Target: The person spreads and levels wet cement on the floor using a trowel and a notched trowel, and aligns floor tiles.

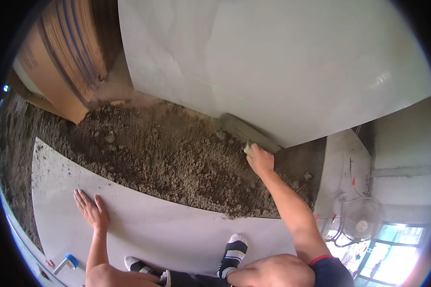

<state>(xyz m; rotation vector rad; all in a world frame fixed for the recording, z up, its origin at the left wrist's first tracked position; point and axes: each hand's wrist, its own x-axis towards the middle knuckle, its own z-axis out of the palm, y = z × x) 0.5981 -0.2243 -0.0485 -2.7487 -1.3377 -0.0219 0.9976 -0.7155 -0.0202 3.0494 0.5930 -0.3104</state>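
My left hand (89,208) lies flat, fingers extended, on a pale large tile (153,234) on which my sock-covered feet also rest. My right hand (260,159) grips the handle of a steel trowel (251,131), whose blade sits at the lower edge of an upper white tile (273,52). Between the two tiles lies a strip of dark, crumbly mortar (167,153), with small lumps and a ridged look.
Brown cardboard-wrapped stacks (57,62) stand at upper left. A blue-headed tool with a white handle (69,262) lies at lower left. At right are another pale tile (342,158), a standing fan (361,217) and a bright window (392,253).
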